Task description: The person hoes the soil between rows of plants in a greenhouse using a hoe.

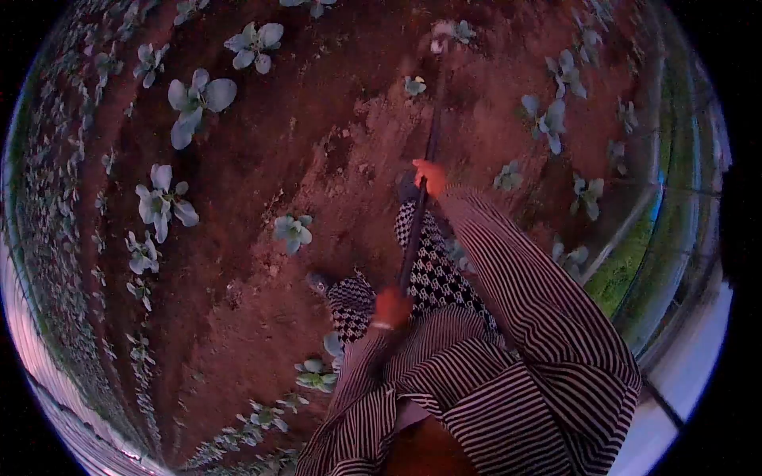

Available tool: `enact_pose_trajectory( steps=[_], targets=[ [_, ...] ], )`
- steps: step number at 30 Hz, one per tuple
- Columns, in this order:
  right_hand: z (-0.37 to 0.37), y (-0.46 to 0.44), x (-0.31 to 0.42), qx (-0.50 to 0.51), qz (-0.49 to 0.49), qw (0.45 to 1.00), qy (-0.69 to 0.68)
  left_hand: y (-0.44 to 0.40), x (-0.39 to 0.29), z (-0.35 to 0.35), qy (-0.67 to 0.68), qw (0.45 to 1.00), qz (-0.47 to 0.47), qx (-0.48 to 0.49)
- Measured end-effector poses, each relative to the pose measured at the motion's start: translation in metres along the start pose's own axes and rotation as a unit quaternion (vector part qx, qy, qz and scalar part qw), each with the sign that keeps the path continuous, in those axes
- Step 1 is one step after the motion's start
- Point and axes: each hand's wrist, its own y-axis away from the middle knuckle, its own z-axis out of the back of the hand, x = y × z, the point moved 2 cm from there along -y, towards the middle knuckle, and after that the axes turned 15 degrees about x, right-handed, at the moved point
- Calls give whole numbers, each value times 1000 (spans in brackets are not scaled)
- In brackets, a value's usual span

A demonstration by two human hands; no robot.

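Observation:
A long dark-handled hoe [433,131] slants from my lap up to the soil at the top of the view. Its pale head [438,41] is blurred and lies on or just over the soil, beside a small leafy plant [463,32]. Farther along the handle, my right hand [429,176] is closed round it. Nearer my body, my left hand [390,308] wraps the handle and is smeared by motion. Another small plant with a yellowish leaf [414,86] grows just left of the shaft.
Reddish-brown soil [317,174] spreads around my feet. Larger cabbage-like plants [198,101] stand in rows on the left, others [548,120] on the right. A small plant [293,232] grows near my left shoe [317,283]. Green grass [623,274] borders the field at right.

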Motion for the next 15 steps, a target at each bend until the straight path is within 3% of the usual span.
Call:
enact_pose_trajectory(
  steps=[1, 3, 4, 6, 8, 10, 11, 13, 14, 15],
  targets=[
    [1, 4, 1, -10, -22, 1000, -1, -23, 40, -27, -3, 998, -69, 10],
    [-13, 8, -3, -26, -65, 998, -2, -8, 71, -22, -43, 992, -114, -14],
    [-33, 9, -10, -30, -87, 996, 0, 22, 62, 1, -79, 991, -90, -51],
    [-81, 35, -42, 14, 34, 998, 47, 72, 79, 10, -44, 997, -29, -50],
    [-145, 48, -62, -20, 34, 999, 21, 116, 119, 36, 71, 997, 30, 19],
    [-202, 59, -66, -140, -95, 983, -73, 153, 142, 53, 23, 993, 116, -1],
    [-243, 63, -60, -187, -101, 977, -33, 168, 153, 57, -4, 988, 157, -10],
    [-317, 78, -52, -283, -109, 952, 43, 197, 170, 57, 21, 986, 164, -24],
    [-329, 77, -51, -253, -98, 961, 56, 205, 175, 62, 32, 985, 169, -28],
    [-332, 78, -47, -222, -84, 969, 67, 211, 171, 61, 45, 993, 96, -54]
  ],
)
